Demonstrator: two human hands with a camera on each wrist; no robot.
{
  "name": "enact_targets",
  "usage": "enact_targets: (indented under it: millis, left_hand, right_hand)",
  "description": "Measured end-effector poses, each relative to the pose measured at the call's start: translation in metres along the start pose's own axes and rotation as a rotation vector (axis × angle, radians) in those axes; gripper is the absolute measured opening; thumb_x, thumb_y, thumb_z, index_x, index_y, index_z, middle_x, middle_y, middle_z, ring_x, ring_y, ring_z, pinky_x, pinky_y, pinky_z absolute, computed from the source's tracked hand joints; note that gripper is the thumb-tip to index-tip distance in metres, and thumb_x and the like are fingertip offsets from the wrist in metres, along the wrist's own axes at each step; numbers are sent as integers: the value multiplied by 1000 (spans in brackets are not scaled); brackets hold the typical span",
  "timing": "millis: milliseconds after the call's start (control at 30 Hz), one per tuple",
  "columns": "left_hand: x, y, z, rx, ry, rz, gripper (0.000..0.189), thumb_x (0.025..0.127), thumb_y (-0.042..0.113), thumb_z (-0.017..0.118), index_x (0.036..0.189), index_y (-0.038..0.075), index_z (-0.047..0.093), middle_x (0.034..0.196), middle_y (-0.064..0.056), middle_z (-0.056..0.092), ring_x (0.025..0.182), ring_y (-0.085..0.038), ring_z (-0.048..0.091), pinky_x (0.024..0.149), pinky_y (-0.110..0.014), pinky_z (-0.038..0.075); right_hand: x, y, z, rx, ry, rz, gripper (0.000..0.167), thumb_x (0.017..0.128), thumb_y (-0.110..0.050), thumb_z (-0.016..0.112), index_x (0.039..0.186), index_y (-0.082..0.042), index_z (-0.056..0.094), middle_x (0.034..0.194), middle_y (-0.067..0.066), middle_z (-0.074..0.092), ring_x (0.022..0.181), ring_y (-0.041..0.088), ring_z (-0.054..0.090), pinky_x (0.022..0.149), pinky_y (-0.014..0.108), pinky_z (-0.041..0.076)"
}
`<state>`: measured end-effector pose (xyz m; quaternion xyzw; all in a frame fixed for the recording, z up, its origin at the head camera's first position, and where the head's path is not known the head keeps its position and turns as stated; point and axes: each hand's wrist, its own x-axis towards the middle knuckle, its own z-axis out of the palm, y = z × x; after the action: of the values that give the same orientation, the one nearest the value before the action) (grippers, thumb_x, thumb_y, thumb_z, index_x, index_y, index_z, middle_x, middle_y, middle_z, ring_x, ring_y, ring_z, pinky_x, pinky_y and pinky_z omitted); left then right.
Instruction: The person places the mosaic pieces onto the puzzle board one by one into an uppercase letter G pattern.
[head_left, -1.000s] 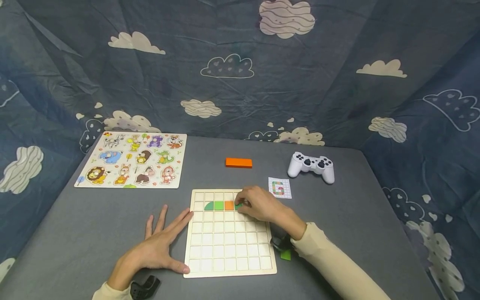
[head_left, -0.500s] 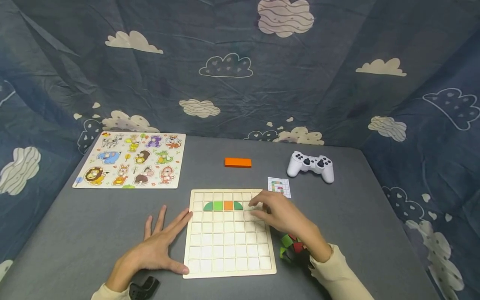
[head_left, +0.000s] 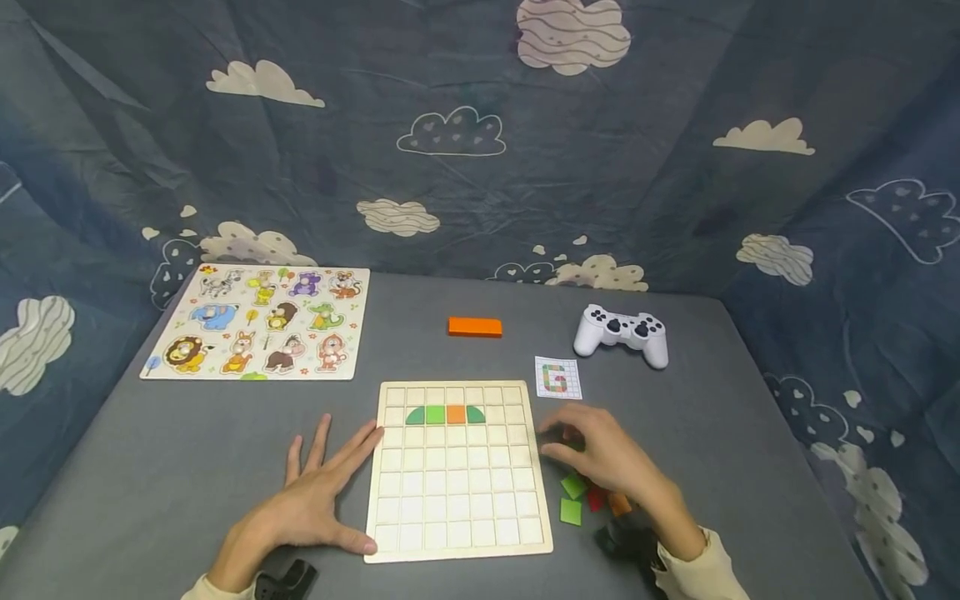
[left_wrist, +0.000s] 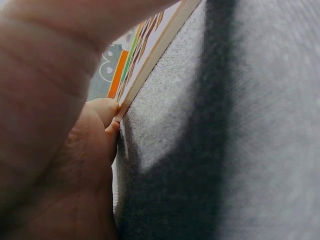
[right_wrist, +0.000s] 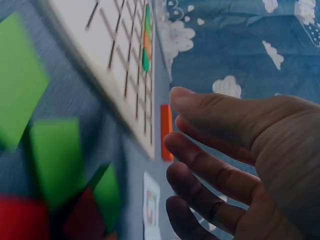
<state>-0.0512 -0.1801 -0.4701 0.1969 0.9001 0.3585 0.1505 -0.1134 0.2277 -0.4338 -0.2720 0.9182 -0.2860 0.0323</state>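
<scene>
A pale wooden grid board (head_left: 457, 483) lies flat on the grey table. Four-in-a-row would overstate nothing else: its second row bears green quarter-round tiles (head_left: 416, 416) at either end, with a light green square tile (head_left: 435, 414) and an orange square tile (head_left: 455, 414) between them. My left hand (head_left: 311, 504) spreads its fingers along the board's left edge, thumb at the lower corner. Off the right edge hovers my right hand (head_left: 600, 450), fingers loosely bent, holding nothing in the right wrist view. Loose green tiles (head_left: 571, 512) and a red tile (head_left: 596, 498) lie below it, partly hidden by the wrist.
Just beyond the board's upper right corner lies a small pattern card (head_left: 558, 378). Farther back are a white game controller (head_left: 622, 332) and an orange block (head_left: 475, 327). An animal puzzle board (head_left: 258, 325) occupies the back left. A cloud-printed cloth (head_left: 450, 192) hangs behind.
My right hand has let go of the green quarter-round tile and moved right and toward me, off the board. The loose tiles have come into view. My left hand stays at the board's edge.
</scene>
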Motion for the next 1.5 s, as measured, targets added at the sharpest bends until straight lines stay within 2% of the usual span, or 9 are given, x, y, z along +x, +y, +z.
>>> enact_targets:
  millis: [167, 333, 633, 867, 1267, 1500]
  left_hand:
    - [0, -1, -1, -2, -3, 5, 134, 55, 66, 88, 162, 26, 18, 169, -6, 14, 145, -53, -27, 102, -77, -22]
    - [0, 0, -1, 1, -10, -5, 133, 56, 66, 88, 162, 26, 18, 169, -6, 14, 145, -53, -27, 102, -77, -22]
    - [1, 2, -3, -8, -16, -24, 134, 55, 63, 89, 162, 27, 18, 169, -6, 14, 146, -52, -27, 103, -76, -22]
    - [1, 2, -2, 6, -17, -28, 134, 55, 66, 88, 162, 26, 19, 169, -5, 14, 146, -52, -26, 103, -76, -21]
    - [0, 2, -2, 13, -15, -33, 135, 54, 65, 89, 162, 27, 18, 170, -4, 13, 146, -52, -27, 103, -77, -22]
    - [0, 3, -2, 26, -15, -11, 135, 54, 65, 88, 162, 26, 17, 169, -7, 14, 145, -55, -26, 102, -78, -21]
  right_hand:
    - [-12, 14, -2, 0, 21, 31, 19, 79, -15, 85, 92, -16, 70, 91, -5, 68, 78, 15, 59, 70, 31, 52]
    - [-17, 26, -6, 1, 22, 69, 22, 78, -17, 87, 90, -17, 69, 90, -6, 67, 78, 14, 58, 69, 30, 51]
    - [-19, 33, -12, 74, -87, 86, 23, 80, -21, 85, 98, -14, 71, 88, -2, 65, 73, 13, 55, 64, 23, 46]
    - [-20, 33, -14, 93, -131, 92, 28, 82, -24, 84, 105, -12, 73, 92, -3, 68, 75, 13, 56, 65, 26, 47]
    - [-19, 33, -8, -1, -89, 101, 25, 79, -15, 84, 102, -11, 74, 90, -4, 68, 76, 9, 57, 66, 25, 49]
    - [-17, 32, -6, -20, -55, 74, 23, 80, -11, 83, 101, -12, 74, 92, -3, 70, 76, 9, 58, 68, 26, 50]
